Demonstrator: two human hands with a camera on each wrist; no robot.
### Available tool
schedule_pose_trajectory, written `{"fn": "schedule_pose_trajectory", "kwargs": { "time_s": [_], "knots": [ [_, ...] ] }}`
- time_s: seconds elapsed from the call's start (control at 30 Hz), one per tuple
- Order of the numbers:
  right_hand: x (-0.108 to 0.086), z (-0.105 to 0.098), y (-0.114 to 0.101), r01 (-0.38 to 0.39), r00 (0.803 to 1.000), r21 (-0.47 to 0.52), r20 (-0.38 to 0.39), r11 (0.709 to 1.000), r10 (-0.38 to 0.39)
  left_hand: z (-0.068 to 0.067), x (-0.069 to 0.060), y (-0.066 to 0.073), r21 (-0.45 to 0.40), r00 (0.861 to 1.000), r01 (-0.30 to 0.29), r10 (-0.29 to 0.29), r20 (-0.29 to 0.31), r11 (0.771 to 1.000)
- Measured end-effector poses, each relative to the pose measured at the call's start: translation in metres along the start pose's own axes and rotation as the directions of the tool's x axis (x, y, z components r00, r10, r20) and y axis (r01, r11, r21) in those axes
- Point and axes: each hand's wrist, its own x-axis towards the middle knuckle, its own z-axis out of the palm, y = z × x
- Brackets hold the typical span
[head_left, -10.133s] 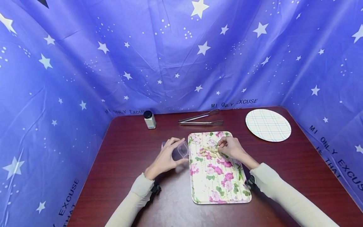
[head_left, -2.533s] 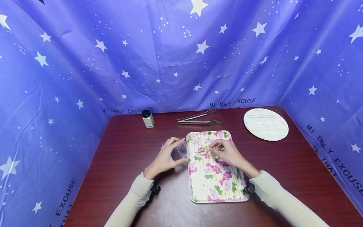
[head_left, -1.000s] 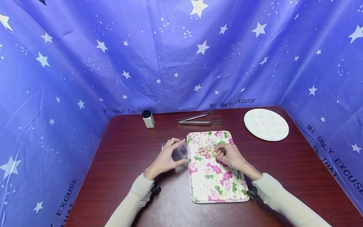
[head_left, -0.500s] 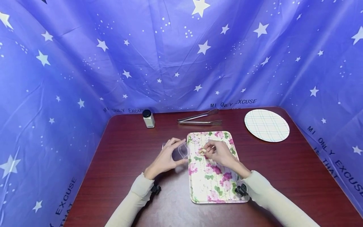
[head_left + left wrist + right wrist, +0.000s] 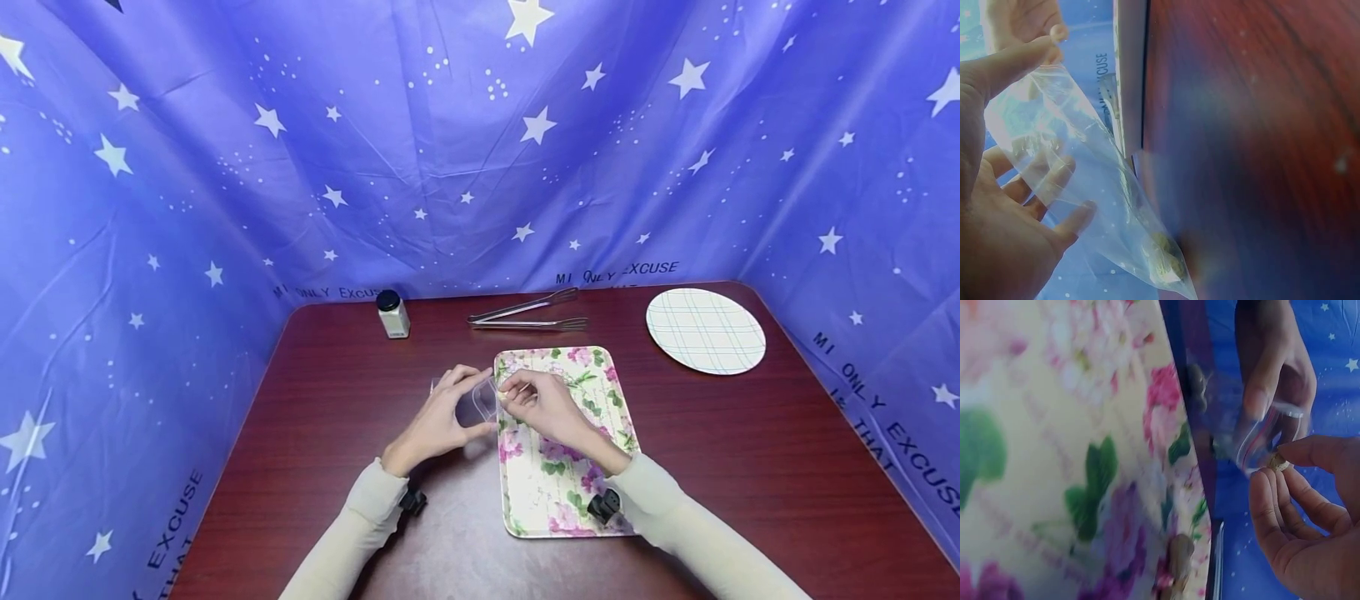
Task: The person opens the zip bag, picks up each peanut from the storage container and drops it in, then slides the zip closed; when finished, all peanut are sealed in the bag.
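Observation:
My left hand [image 5: 435,417] grips a clear zip-top plastic bag [image 5: 486,400] just left of the flowered tray [image 5: 528,492], its mouth spread toward the right. In the left wrist view, peanuts [image 5: 1166,259] lie at the bottom of the bag. Between thumb and fingertips, my right hand [image 5: 551,408] pinches a peanut [image 5: 1278,464] right at the bag's mouth. On the tray, another peanut [image 5: 1180,556] shows in the right wrist view; in the head view my right hand covers the spot where the pile lay.
Behind the tray lie metal tongs [image 5: 525,325], spread apart. A black-lidded jar [image 5: 393,315] stands at the back left. A checked oval plate [image 5: 705,332] sits at the back right. Blue starry cloth [image 5: 450,150] hangs around the table [image 5: 315,400].
My right hand has moved left from the peanut pile to the bag's mouth, carrying a peanut. The left hand has stayed in place around the bag.

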Motion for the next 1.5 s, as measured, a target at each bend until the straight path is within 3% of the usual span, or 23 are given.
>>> {"fn": "schedule_pose_trajectory", "kwargs": {
  "time_s": [0.4, 0.8, 1.23, 1.5],
  "knots": [
    [-0.003, 0.012, -0.016, 0.008, 0.999, 0.022, 0.051, 1.000, -0.009, 0.002, 0.000, 0.001, 0.028, 1.000, -0.007, 0.008, -0.012, 1.000],
    [-0.007, 0.009, -0.016, 0.014, 0.998, 0.020, 0.063, 1.000, -0.015, 0.000, -0.001, 0.003, 0.019, 1.000, -0.014, 0.014, -0.014, 1.000],
    [-0.015, -0.019, 0.009, -0.012, 1.000, -0.085, -0.028, 0.996, 0.010, -0.001, -0.003, 0.003, 0.015, 0.999, -0.020, 0.020, -0.031, 1.000],
    [-0.024, -0.037, 0.026, -0.115, 0.993, -0.141, -0.029, 0.983, 0.112, -0.001, -0.004, 0.003, 0.014, 1.000, 0.005, -0.005, -0.005, 1.000]
  ]
}}
